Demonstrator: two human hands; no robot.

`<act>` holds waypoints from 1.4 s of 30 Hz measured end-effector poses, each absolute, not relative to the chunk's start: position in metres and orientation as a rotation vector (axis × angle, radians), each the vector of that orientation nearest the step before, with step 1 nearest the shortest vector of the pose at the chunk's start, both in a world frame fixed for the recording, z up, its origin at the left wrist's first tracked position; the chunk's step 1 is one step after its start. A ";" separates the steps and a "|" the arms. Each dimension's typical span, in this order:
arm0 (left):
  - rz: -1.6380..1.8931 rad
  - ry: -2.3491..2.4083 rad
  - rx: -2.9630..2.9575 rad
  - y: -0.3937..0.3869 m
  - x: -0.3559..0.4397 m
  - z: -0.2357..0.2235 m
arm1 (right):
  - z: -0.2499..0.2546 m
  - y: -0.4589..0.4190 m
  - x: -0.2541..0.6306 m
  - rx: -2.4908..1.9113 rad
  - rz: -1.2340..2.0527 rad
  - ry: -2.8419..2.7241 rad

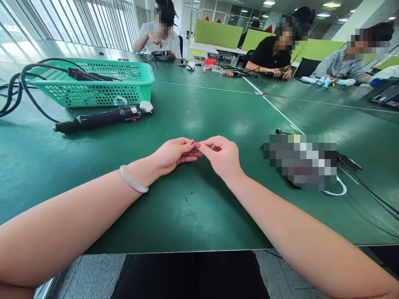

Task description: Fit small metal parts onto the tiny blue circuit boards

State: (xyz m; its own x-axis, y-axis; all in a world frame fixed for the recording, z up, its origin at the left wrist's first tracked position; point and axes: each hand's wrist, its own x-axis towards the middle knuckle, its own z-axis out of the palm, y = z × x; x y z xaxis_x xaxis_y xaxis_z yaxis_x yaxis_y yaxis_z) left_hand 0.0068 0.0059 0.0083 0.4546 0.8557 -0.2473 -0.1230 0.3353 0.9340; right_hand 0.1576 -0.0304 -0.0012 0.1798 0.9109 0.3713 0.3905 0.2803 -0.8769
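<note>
Above the middle of the green table (187,216), my left hand (173,154) and my right hand (222,157) meet at the fingertips. Both are closed in a pinch around a small, thin object (196,148) that looks greyish and is mostly covered by the fingers. Its kind cannot be made out. A pale bangle (133,179) circles my left wrist. Left of the hands lies a black electric screwdriver (104,118), with a cable running from its left end.
A green plastic basket (106,94) with black cables stands at the back left. At right lies a dark, blurred-out item (301,162) with a white loop and cables. Several people sit along the far side, near a red box (210,62). The front table edge (181,252) crosses below my arms.
</note>
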 end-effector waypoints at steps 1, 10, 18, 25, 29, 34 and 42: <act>0.760 0.873 1.024 0.006 0.007 0.008 | -0.001 -0.030 0.157 -1.309 0.570 -1.410; 0.767 0.875 1.021 0.005 0.007 0.009 | -0.005 -0.027 0.155 -1.301 0.675 -1.307; 0.772 0.875 1.036 0.004 0.006 0.009 | 0.001 -0.024 0.156 -1.250 1.087 -1.035; 0.768 0.880 1.049 0.004 0.007 0.010 | 0.003 -0.024 0.156 -1.208 1.166 -0.947; 0.777 0.867 1.039 0.005 0.007 0.009 | 0.001 -0.023 0.157 -1.220 1.143 -0.980; 0.782 0.860 1.015 0.005 0.006 0.009 | -0.003 -0.023 0.158 -1.256 1.043 -1.077; 0.799 0.842 0.954 0.006 0.007 0.008 | -0.007 -0.027 0.156 -1.364 0.583 -1.339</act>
